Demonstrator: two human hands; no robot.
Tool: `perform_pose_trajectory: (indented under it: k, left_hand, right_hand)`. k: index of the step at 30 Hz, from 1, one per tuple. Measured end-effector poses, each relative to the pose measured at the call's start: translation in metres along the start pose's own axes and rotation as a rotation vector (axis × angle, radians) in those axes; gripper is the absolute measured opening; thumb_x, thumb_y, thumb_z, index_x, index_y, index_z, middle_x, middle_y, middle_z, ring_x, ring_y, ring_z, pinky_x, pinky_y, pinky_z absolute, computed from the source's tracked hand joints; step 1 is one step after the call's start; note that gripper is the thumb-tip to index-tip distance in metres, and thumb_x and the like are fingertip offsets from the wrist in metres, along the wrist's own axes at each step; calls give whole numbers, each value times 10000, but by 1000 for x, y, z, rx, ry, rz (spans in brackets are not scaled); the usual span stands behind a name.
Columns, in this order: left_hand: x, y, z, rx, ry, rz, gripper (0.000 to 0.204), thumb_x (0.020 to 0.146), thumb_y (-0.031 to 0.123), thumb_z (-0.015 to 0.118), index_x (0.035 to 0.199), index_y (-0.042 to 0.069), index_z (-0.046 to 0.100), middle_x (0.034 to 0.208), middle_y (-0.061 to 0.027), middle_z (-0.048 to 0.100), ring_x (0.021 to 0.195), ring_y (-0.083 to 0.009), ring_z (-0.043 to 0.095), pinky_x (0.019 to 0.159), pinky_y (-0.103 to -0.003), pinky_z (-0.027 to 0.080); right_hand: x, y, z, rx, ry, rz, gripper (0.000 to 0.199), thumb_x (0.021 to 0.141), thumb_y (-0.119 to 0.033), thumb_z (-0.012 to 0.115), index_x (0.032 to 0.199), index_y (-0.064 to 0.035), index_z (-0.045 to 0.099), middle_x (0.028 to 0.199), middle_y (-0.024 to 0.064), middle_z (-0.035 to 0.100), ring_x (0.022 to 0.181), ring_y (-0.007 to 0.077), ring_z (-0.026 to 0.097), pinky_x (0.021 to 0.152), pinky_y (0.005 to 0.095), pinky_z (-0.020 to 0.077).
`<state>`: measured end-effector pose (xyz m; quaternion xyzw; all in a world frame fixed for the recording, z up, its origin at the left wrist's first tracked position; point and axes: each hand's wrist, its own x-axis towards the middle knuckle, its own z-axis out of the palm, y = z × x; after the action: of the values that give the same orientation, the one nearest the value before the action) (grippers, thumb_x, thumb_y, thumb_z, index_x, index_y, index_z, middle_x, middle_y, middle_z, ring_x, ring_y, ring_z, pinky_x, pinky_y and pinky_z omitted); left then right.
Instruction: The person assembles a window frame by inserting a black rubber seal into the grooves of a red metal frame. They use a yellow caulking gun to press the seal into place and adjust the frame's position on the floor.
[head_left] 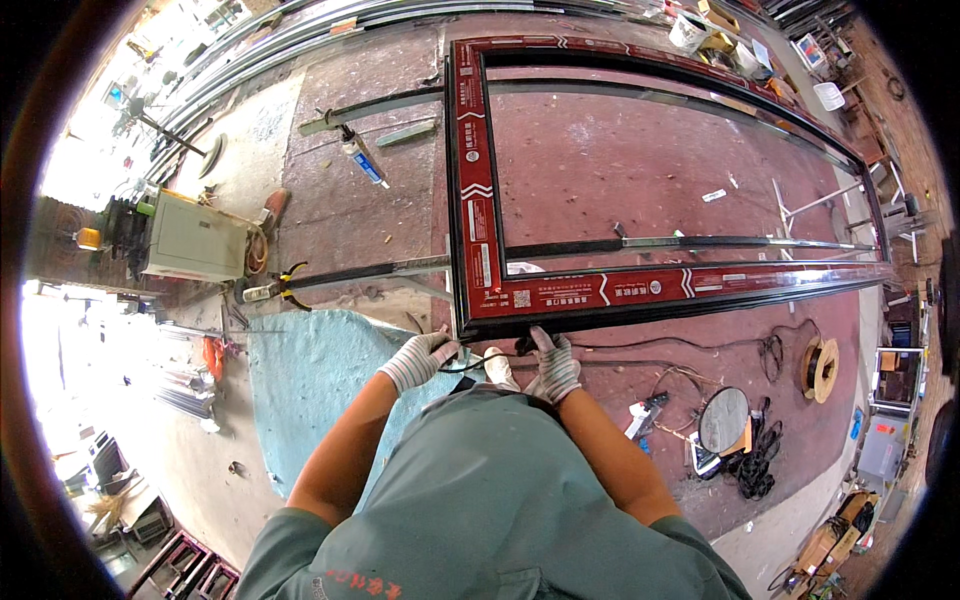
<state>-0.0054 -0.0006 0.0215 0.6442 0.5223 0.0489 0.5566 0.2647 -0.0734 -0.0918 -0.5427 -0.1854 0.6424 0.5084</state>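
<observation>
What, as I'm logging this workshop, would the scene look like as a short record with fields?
Frame: rectangular, dark red faces, black edges
Left grip: gloved, at the frame's near left corner; a thin black strip by its fingers
Right grip: gloved, at the frame's near edge; what it holds is unclear
Mat: light blue, on the floor, partly beneath the left forearm in view
Left of frame: pliers with yellow handles; tube, blue and white
Right side: spool
</observation>
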Motion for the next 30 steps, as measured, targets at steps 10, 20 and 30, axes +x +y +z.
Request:
perform_pose_trajectory:
  k: [10,20,30]
  left_hand:
    - [9,-9,2,76,8,-37,423,1001,334,488,1121,-49,620,901,-137,677,812,-202,594,802,-339,491]
    - [18,-6,5,-80,145,-19,415,953,242,600,1205,-86,559,935,-119,671,830,-173,597,800,-300,506]
    - [14,16,1,-103,51,-161,380,970,284,572,1136,-56,599,795,-61,616,667,-135,518,628,-294,476]
  right_hand:
    - [-17,-33,43,288,111,98,202,850,-181,727,971,-56,625,921,43,651,801,163,600,691,312,483]
    - [-14,-23,52,347,46,62,209,864,-174,715,993,-33,633,953,50,661,806,177,604,715,331,493]
    - [7,12,52,425,-85,94,352,830,-106,749,1133,-21,591,1098,58,645,963,159,597,840,309,488]
